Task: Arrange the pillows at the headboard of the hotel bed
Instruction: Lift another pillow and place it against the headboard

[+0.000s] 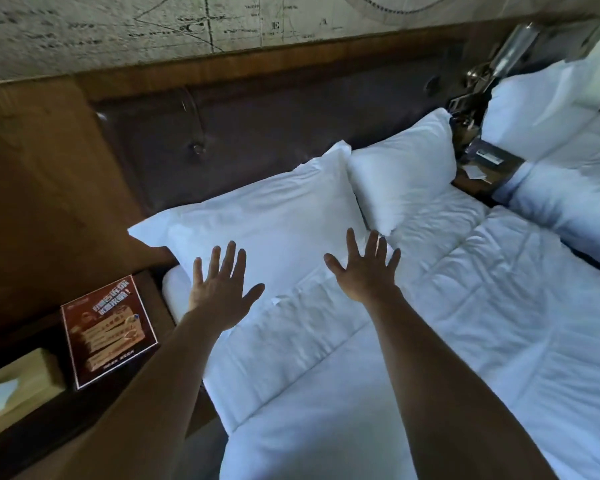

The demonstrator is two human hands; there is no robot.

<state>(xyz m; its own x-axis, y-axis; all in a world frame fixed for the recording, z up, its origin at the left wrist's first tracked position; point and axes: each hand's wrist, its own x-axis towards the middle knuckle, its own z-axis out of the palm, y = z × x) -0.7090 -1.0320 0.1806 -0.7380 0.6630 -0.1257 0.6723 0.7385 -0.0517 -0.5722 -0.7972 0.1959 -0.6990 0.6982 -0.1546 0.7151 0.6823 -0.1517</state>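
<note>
Left hand (222,289), right hand (366,268) — fingers spread, empty — over near pillow (257,220); 2nd pillow (402,168) beside.

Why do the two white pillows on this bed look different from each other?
The near pillow lies almost flat, while the far pillow leans up against the headboard. The near pillow has both open hands over its front edge; the far pillow has no hand on it. Both are white, and they sit side by side.
</note>
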